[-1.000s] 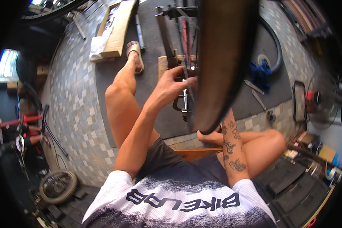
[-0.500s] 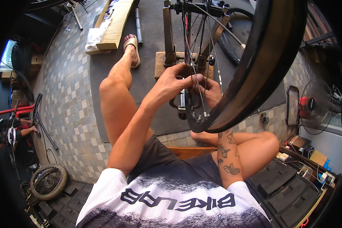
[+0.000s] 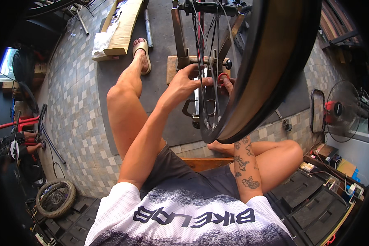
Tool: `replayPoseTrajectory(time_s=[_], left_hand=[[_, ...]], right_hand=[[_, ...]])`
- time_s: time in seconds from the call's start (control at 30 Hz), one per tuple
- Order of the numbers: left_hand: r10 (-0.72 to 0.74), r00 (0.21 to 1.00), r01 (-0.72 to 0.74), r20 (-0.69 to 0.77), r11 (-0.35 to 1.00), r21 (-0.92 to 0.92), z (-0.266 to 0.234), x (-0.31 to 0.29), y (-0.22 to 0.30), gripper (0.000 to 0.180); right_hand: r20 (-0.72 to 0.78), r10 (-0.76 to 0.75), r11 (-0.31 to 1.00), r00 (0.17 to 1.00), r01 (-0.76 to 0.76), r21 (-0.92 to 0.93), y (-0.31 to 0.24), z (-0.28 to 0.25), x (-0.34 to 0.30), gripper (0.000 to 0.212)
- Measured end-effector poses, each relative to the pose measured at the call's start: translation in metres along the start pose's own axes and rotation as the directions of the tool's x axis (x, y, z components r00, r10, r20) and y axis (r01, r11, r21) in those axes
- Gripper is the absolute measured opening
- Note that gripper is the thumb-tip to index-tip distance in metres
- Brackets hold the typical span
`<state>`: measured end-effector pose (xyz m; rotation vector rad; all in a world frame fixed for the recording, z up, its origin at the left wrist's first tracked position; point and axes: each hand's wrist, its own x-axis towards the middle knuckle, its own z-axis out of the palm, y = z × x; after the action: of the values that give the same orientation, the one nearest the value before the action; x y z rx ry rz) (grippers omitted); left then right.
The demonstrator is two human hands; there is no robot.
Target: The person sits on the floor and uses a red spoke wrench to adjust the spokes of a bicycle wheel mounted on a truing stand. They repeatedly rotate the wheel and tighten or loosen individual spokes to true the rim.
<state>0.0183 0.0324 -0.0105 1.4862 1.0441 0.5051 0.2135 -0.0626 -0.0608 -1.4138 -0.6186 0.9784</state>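
Note:
A bicycle wheel [image 3: 270, 78] stands upright in a truing stand [image 3: 178, 37], its spokes running down between my hands. My left hand [image 3: 179, 85] is at the left side of the spokes, thumb stretched across them and apart from the index finger; its other fingertips are partly hidden. On the right side of the spokes, my right hand [image 3: 228, 85] pinches a small round red spoke wrench [image 3: 222, 78]. The rim hides much of that hand and its wrist. Below my hands is the stand's caliper [image 3: 188, 108], close to the rim.
A long open cardboard box [image 3: 121, 35] and a metal tube [image 3: 148, 28] lie beyond my left foot. To the right stands a fan [image 3: 342, 108]. A small wheel [image 3: 56, 198] lies at lower left, near black crates. Someone's hands [image 3: 39, 139] show at far left.
My hands were close together at the spokes and are now apart. My right hand has drawn back to the right, and the red spoke wrench has come into sight. The rim appears farther left.

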Motion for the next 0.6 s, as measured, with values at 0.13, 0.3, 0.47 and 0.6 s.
replayPoseTrajectory(time_s=[0.13,0.3,0.47,0.6], left_hand=[[0.037,0.972,0.005,-0.231,0.984,0.18,0.003,0.02,-0.039,0.066],[0.109,0.901,0.005,-0.419,0.965,0.261,-0.003,0.008,-0.031,0.047],[0.214,0.827,-0.127,-0.519,0.972,0.198,-0.002,-0.006,0.004,0.033],[0.116,0.873,-0.164,-0.474,0.985,-0.061,-0.002,-0.007,0.019,0.032]], right_hand=[[0.034,0.041,0.991,0.999,-0.036,-0.127,-0.004,-0.003,-0.006,0.027],[0.078,0.011,1.0,0.997,-0.011,0.003,-0.007,0.002,-0.02,0.024],[0.076,-0.069,0.995,0.995,0.063,0.075,-0.009,0.007,-0.039,0.023],[0.087,-0.071,0.995,0.994,0.065,0.07,-0.01,0.008,-0.045,0.023]])
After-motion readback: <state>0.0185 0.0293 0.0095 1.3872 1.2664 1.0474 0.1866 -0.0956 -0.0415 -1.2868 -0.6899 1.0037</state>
